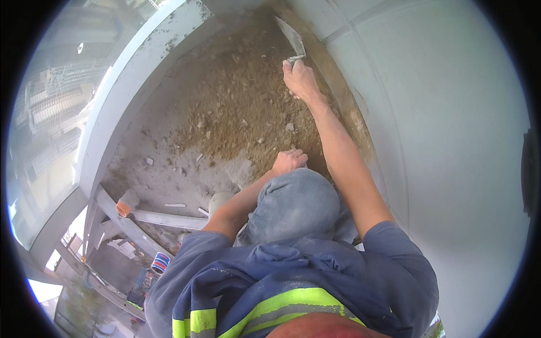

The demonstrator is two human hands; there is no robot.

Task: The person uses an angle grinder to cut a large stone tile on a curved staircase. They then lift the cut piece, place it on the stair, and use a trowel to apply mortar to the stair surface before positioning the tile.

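With my right arm stretched far forward, my right hand [301,80] is wrapped round the handle of a trowel [291,38]. The trowel's pale metal blade lies along the foot of the right-hand wall, against the brown soil [225,96]. My left hand [289,161] is just beyond my bent knee, low over the dirt. Its fingers are curled; whatever they may hold is hidden beneath them. Small stones and loose crumbs are scattered over the soil around both hands.
A smooth pale wall [451,124] rises close on my right. A low pale ledge [132,67] curves along the left. Behind it on the left are an orange pipe end [123,208], a striped can [160,262] and rubble. Thin strips [175,205] lie on the grey ground.
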